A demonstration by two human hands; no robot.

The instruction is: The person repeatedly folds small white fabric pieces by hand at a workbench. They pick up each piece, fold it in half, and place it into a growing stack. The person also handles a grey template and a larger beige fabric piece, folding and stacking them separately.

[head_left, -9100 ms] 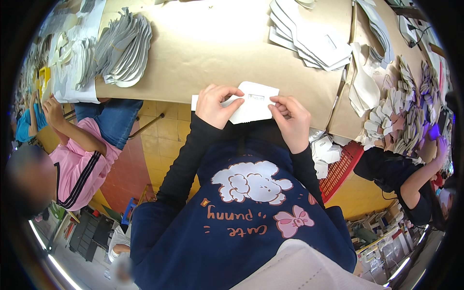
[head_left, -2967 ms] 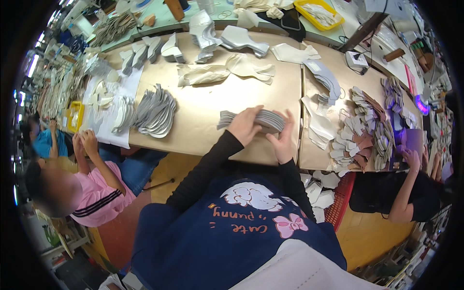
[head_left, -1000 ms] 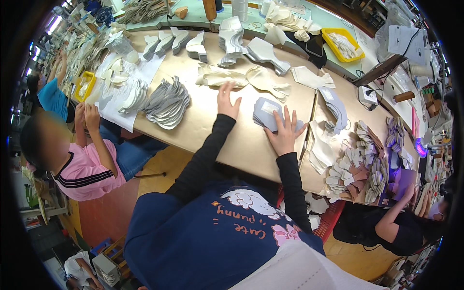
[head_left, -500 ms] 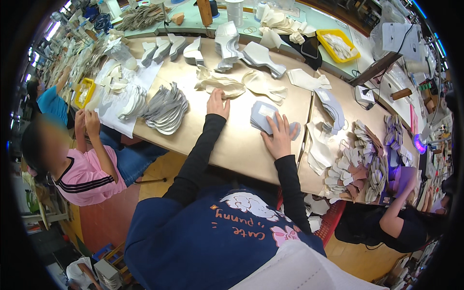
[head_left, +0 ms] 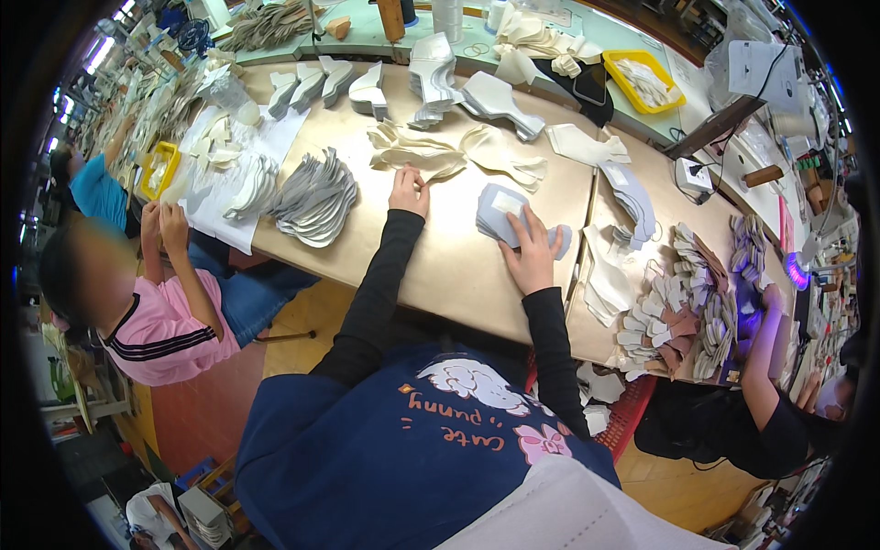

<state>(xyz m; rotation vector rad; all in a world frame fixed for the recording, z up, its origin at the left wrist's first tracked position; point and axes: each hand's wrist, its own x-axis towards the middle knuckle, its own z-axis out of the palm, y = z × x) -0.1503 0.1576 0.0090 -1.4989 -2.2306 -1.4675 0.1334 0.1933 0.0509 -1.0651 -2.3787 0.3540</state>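
My left hand [head_left: 409,192] is at the near edge of a loose pile of cream cut pieces [head_left: 417,151], its bent fingers closed on the edge of one piece. To the right, my right hand [head_left: 532,255] rests with spread fingers on a small stack of grey-blue cut pieces [head_left: 493,207]. A small pale rectangle lies on top of that stack. A second pile of cream curved pieces [head_left: 504,158] lies between and beyond my hands. All these pieces lie on the tan tabletop [head_left: 458,280].
Stacks of grey-white shaped pieces [head_left: 431,78] line the table's far side. A fanned grey stack [head_left: 314,200] lies left, with bundled pieces [head_left: 674,312] at right. A yellow tray [head_left: 644,82] stands at back right. Co-workers sit on both sides, one in a pink shirt [head_left: 170,316].
My left hand has shifted slightly back and left along the cream pile's edge. My right hand stays on the grey-blue stack. The right co-worker's arm has moved.
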